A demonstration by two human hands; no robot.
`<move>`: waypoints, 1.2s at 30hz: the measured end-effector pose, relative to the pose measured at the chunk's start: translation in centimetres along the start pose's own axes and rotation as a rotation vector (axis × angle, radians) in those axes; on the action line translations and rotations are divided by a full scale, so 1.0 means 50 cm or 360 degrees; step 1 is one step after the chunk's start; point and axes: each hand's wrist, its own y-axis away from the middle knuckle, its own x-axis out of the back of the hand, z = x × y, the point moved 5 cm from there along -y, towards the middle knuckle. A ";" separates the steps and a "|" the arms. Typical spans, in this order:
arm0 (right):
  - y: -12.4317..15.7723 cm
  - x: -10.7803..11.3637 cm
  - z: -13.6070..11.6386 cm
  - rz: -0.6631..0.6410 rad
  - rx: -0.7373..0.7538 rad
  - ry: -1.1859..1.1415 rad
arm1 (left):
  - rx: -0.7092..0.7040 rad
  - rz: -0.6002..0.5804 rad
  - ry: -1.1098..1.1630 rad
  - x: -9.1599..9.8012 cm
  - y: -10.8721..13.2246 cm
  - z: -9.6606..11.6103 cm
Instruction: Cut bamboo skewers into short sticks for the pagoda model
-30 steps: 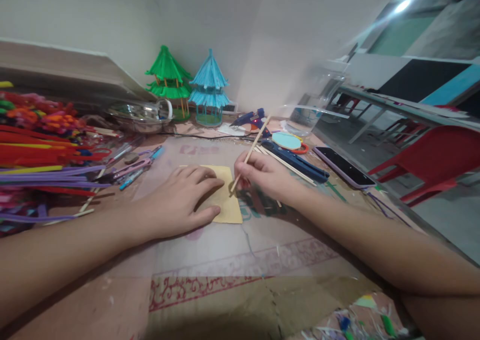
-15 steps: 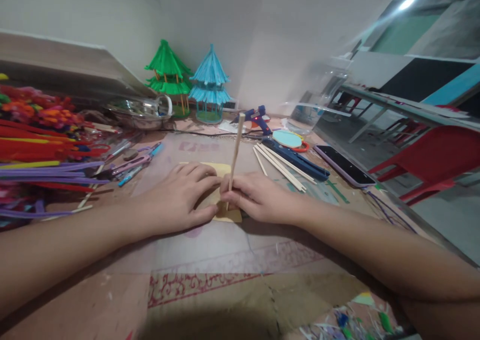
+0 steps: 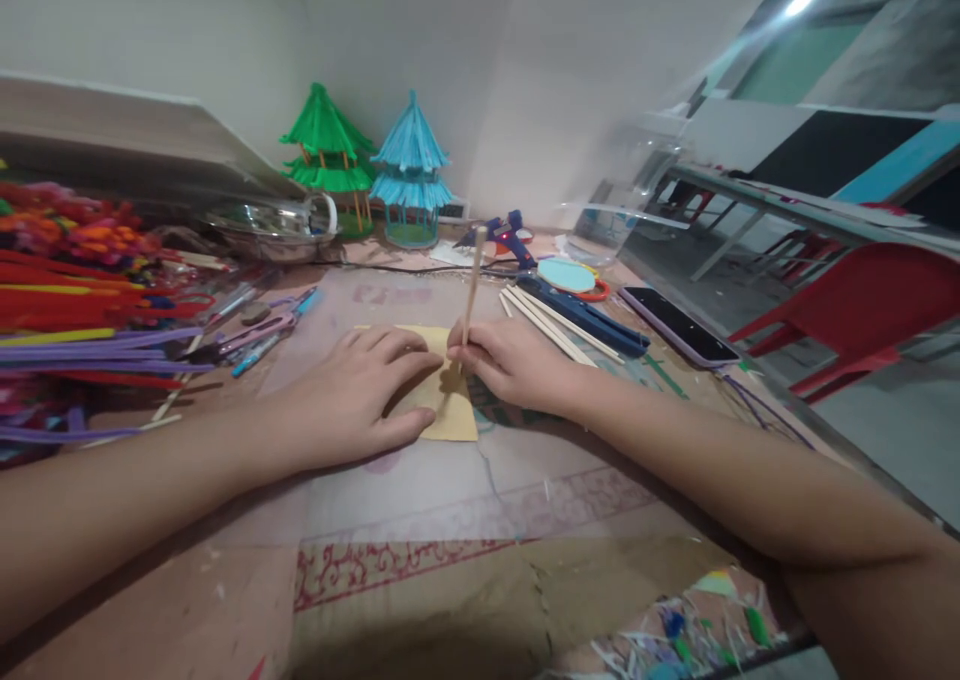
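Observation:
My left hand (image 3: 375,385) lies flat on a small yellow sheet (image 3: 454,422), fingers stretched and thumb apart, pressing its left part to the work surface. The sheet could be paper or sandpaper; its kind is not plain. In a pinch of thumb and fingers, my right hand (image 3: 517,360) holds a thin wooden stick (image 3: 474,290) nearly upright over the sheet's right half. The stick's lower end is blurred, and I cannot tell whether it touches the sheet. Several similar pale wooden sticks (image 3: 551,322) lie just beyond my right hand.
Behind the sticks lie a dark blue tool (image 3: 592,320), a light blue disc (image 3: 566,275), a glue gun (image 3: 514,240) and a phone (image 3: 675,325). Green (image 3: 326,140) and blue (image 3: 412,150) model pagodas stand at the back. Pipe cleaners (image 3: 97,350) and scissors (image 3: 259,328) fill the left.
My right hand has risen and moved slightly away from me with the stick, baring more of the yellow sheet's near right corner. My left hand stays in place. The view has shifted slightly.

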 end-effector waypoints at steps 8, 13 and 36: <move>-0.002 0.000 0.005 -0.0004 0.0072 0.0191 | -0.0003 0.0007 0.0005 0.001 0.001 0.001; 0.004 -0.004 -0.010 -0.0080 0.0157 -0.0081 | -0.0015 -0.0010 -0.0004 -0.001 0.000 0.001; 0.016 -0.001 -0.038 -0.0041 0.0104 -0.0296 | -0.0161 -0.0005 0.0070 0.006 0.006 0.012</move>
